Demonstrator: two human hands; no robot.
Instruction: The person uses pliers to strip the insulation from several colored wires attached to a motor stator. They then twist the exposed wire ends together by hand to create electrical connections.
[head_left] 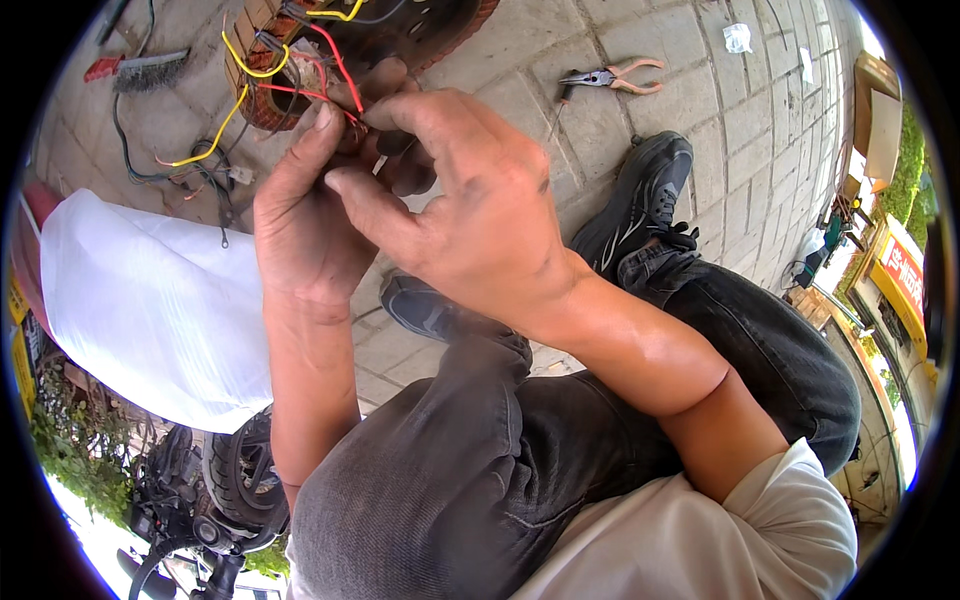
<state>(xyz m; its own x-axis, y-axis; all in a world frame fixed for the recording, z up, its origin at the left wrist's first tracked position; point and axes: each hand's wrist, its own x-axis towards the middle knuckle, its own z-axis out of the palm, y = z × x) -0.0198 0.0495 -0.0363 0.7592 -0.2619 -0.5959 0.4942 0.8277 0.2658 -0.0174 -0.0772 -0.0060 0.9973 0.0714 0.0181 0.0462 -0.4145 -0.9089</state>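
Note:
In front of me, my left hand [315, 205] and my right hand [465, 165] meet at the fingertips, both closed in a pinch. Red wires [343, 72] run down into their fingers, which appear to grip the ends; fingers partly hide the exact joint. Yellow wires [262, 75] with bared ends stick out just left and above. Behind the hands lies a round, wheel-like part [440, 32] with a dark middle and a brown-orange ribbed rim, where the wires gather. More dark cable [140, 178] with a small white connector trails over the paving to the left.
Orange-handled pliers [615, 77] lie on the paving right of my hands. A red-handled wire brush [145, 70] is at far left. White sheeting [150, 300] covers something beside my left forearm. A motorcycle [225, 490] stands at lower left. My black shoe [640, 195] is at right.

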